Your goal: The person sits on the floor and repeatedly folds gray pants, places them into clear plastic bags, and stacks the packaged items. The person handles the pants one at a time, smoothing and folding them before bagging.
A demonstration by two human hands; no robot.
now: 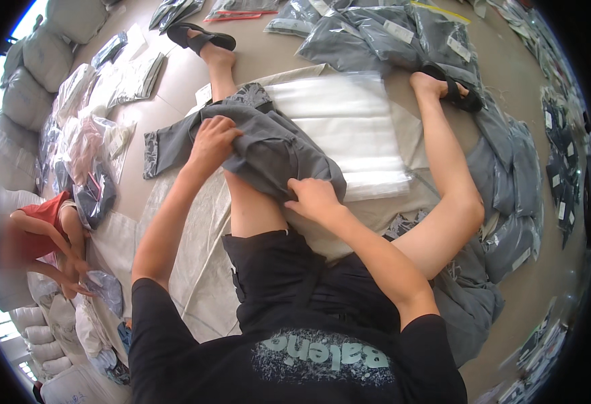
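Observation:
A dark grey garment (pixel 262 145) with grey patterned trim lies bunched across my left leg. One sleeve-like part with a patterned end reaches out to the left. My left hand (pixel 213 143) is closed on the upper left of its fabric, fingers curled. Lower down and to the right, my right hand (pixel 314 200) grips the garment's near edge between thumb and fingers. Just beyond the garment, between my legs, rests a stack of clear plastic bags (pixel 349 128), partly covered by it.
Beige sheeting (pixel 194 262) lies beneath me. Grey garments in clear bags (pixel 390 34) are piled ahead, with more bagged ones (pixel 511 182) along my right. Loose grey garments (pixel 467 303) lie beside my right thigh. At left, a person in red (pixel 43 229) handles a bag near stuffed sacks (pixel 23 101).

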